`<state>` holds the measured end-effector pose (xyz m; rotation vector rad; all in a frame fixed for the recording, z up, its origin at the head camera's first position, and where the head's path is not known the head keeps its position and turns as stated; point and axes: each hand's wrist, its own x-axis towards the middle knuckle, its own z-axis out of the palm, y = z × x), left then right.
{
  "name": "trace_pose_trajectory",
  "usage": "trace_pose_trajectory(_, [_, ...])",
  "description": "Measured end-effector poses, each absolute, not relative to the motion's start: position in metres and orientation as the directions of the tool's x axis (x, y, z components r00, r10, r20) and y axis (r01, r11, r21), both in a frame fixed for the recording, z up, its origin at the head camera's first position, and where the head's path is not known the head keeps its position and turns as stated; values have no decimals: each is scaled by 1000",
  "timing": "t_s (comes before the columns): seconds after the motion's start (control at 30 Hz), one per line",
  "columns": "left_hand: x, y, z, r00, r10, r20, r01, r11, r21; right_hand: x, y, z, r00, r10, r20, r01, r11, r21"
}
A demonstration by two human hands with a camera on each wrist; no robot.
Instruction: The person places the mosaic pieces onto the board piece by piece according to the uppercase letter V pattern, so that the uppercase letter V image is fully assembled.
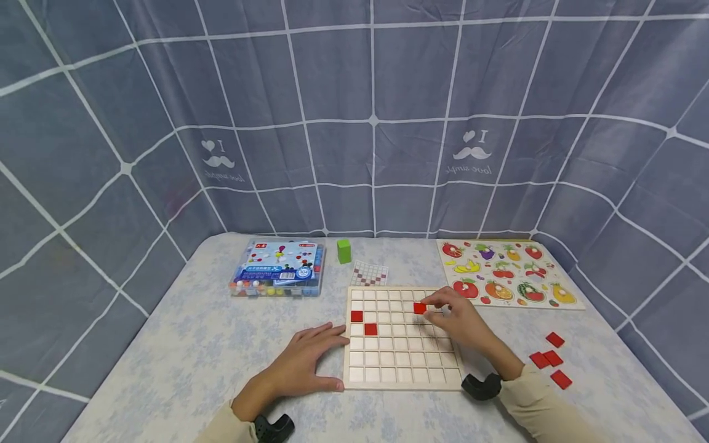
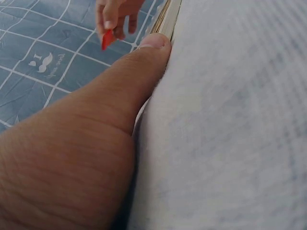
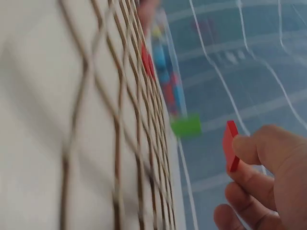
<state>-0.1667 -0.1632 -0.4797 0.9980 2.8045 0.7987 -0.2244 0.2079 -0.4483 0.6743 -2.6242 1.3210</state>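
A wooden grid board (image 1: pixel 396 344) lies on the table with square cells. Two red square tiles sit in its left part, one red tile (image 1: pixel 357 316) by the left edge and another red tile (image 1: pixel 370 330) a row lower. My right hand (image 1: pixel 456 317) pinches a third red tile (image 1: pixel 420 308) between thumb and fingers, over the board's upper right. In the right wrist view this held tile (image 3: pixel 230 146) is tilted on edge, above the board's surface. My left hand (image 1: pixel 307 363) rests by the board's left edge, fingers extended and thumb (image 2: pixel 153 42) touching the edge.
Several loose red tiles (image 1: pixel 561 379) lie at the right. Behind the board are a small pattern card (image 1: pixel 370 273) and a green block (image 1: pixel 344 251). A clear plastic box of colourful parts (image 1: pixel 277 269) stands at back left, a fruit puzzle board (image 1: pixel 509 274) at back right.
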Motion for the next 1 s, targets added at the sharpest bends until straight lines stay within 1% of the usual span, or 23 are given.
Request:
trace_pose_trajectory(0.13, [-167, -163, -480, -791, 601, 113, 571, 658, 491, -219, 175, -448, -865, -395, 309, -480, 472, -739])
trace_pose_trajectory(0.3, [-167, -163, -481, -784, 608, 124, 582, 650, 489, -213, 155, -453, -848, -453, 276, -488, 463, -740])
trace_pose_trajectory(0.47, [-167, -162, -479, -794, 600, 96, 564, 667, 487, -209, 150, -463, -831, -505, 235, -480, 436, -761])
trace_pose_trajectory(0.63, [-166, -162, -477, -802, 594, 67, 545, 681, 490, -207, 147, -470, -817, -526, 234, -519, 496, -696])
trace_pose_trajectory(0.73, [-166, -162, -478, -798, 598, 78, 552, 672, 494, -205, 146, -471, -820, -517, 246, -537, 543, -646])
trace_pose_trajectory(0.87, [-166, -162, -479, -793, 603, 92, 562, 665, 492, -205, 146, -473, -819, -513, 258, -546, 559, -624])
trace_pose_trajectory(1.0, [-166, -162, -480, -790, 604, 101, 570, 664, 483, -206, 148, -475, -813, -516, 271, -556, 547, -627])
